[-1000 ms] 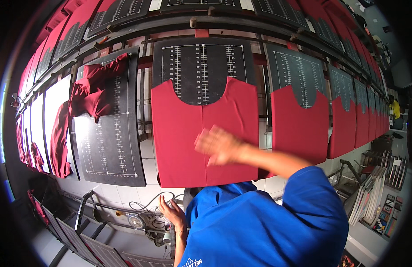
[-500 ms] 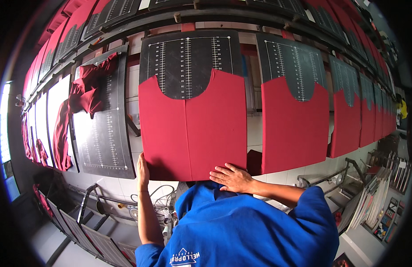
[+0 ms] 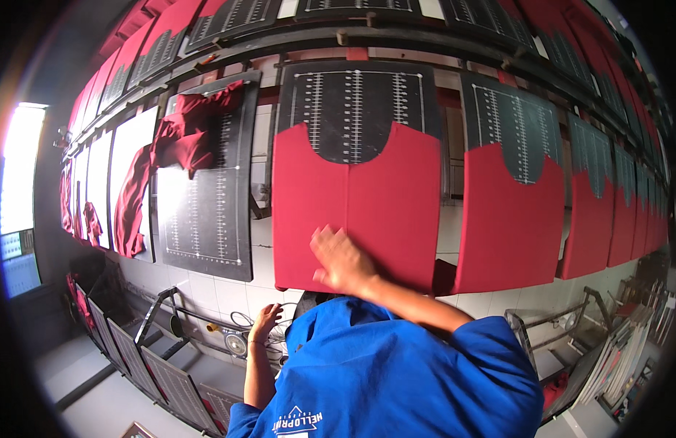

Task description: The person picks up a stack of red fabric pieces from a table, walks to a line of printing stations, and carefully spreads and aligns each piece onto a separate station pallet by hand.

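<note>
We have the red cloth [image 3: 396, 219] spread over the dark board [image 3: 374, 102], reaching its near edge and leaving its far edge bare. Our right grip [image 3: 344, 263], open with the palm down, is over the cloth toward the near edge; our left grip [image 3: 263, 322], loosely open, is just off the near-left corner.

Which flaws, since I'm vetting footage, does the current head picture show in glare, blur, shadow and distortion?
Head view: a bright patch at far left is washed out, and glare whitens part of the half-bare black board; head view: the right hand looks slightly smeared, shadow beside it on the red cloth; head view: the dark rail bows, the corners go black.
</note>
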Demonstrator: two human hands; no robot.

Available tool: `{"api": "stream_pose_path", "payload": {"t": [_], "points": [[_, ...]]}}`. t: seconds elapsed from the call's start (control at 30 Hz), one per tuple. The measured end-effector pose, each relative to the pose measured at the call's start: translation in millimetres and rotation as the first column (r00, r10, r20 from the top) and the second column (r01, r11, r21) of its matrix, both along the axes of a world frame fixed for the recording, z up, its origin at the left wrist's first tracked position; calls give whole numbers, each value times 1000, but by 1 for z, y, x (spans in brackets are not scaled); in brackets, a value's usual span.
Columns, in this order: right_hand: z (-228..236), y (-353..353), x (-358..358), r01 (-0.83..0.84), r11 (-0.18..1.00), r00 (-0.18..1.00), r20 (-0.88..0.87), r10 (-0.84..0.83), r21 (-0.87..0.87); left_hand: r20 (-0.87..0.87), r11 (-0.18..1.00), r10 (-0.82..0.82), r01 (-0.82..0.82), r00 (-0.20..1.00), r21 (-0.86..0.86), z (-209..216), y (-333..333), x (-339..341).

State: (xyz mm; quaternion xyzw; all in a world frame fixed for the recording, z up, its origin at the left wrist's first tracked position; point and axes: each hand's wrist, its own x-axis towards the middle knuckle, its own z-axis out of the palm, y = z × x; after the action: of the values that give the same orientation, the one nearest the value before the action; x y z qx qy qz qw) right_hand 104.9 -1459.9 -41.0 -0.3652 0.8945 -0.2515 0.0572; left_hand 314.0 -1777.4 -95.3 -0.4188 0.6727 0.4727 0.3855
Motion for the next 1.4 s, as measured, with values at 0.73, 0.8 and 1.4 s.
{"api": "stream_pose_path", "payload": {"t": [0.73, 0.8, 1.4], "points": [[42, -460, -207, 307, 951, 883, -366, -293, -19, -367, 300, -681, -215, 633, -929, 46, -560, -251], [39, -493, -216, 380, 917, 885, -335, -324, 117, -309, 257, -777, -172, 549, -951, 43, -602, -246], [298, -451, -119, 296, 810, 951, 80, -298, -506, -978, 973, -201, -129, -59, -192, 248, -444, -322]]}}
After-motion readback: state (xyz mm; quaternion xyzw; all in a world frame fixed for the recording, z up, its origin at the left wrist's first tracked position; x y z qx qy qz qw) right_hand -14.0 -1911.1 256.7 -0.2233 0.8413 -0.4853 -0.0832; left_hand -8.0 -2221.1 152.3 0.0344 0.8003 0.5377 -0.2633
